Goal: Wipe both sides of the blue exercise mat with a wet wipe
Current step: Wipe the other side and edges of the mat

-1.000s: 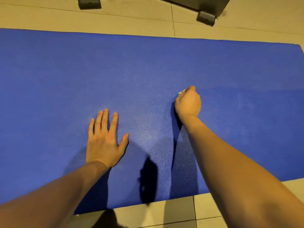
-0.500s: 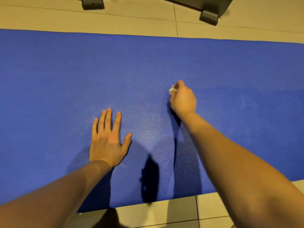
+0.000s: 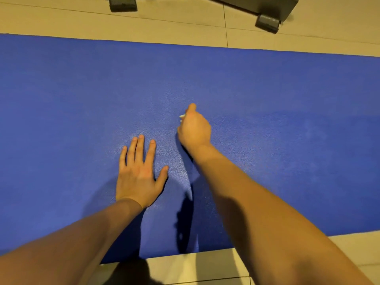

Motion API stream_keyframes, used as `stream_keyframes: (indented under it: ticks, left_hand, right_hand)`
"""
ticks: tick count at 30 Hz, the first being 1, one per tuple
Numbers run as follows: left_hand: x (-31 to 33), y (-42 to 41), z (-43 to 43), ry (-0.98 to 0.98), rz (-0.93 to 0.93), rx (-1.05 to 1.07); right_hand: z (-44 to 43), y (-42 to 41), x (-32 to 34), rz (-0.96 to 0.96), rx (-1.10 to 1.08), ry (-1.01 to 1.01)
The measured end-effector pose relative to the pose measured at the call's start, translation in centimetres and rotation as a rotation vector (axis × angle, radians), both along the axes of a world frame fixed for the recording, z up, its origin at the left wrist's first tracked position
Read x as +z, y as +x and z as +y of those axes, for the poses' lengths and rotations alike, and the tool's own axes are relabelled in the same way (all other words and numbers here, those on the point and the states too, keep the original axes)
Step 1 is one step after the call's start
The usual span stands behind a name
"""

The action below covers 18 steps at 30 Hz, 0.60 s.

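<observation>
A: Where is the blue exercise mat?

B: The blue exercise mat (image 3: 267, 89) lies flat on the tiled floor (image 3: 185, 23). It runs across the whole view from nine o'clock to three o'clock, with its far edge toward twelve and its near edge toward six.

A: And the wet wipe?

B: Only a small pale scrap of the wet wipe (image 3: 182, 116) shows, near the middle of the mat. It pokes out at the ten o'clock side of the right hand (image 3: 194, 128).

A: How are the hands?

B: The right hand has its fingers curled round the wipe, knuckles up, down on the mat's surface. The left hand (image 3: 137, 177) sits at about seven o'clock from it, near but apart. It rests palm down on the mat, fingers straight and slightly spread, thumb out toward two o'clock, holding nothing.

A: Anything beyond the mat?

B: Beige tiles show at twelve and at six. At twelve, two dark grey feet (image 3: 123, 4) of some equipment stand on the tiles, off the mat.
</observation>
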<state>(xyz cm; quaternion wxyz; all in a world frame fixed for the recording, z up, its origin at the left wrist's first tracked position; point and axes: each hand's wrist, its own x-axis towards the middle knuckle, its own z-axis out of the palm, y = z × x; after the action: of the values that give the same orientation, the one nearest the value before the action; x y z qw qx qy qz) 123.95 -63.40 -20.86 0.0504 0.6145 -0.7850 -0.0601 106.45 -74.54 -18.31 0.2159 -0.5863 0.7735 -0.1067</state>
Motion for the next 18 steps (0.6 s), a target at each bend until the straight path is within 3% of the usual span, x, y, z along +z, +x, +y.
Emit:
stream_keyframes:
  ticks: [5,11,15,18]
  left_hand:
    - [0.0,0.0,0.0,0.013,-0.014,0.003]
    - [0.0,0.0,0.0,0.017,-0.012,0.002]
    - [0.1,-0.1,0.0,0.03,-0.029,0.009]
    - [0.0,-0.1,0.0,0.037,-0.044,0.011]
  right_hand:
    - [0.8,-0.5,1.1,-0.012,0.245,-0.005]
    - [1.6,-7.4,0.9,0.011,-0.177,-0.068]
    - [0.8,-4.5,0.3,-0.052,-0.265,-0.102]
    - [0.0,-0.1,0.0,-0.098,-0.178,-0.099]
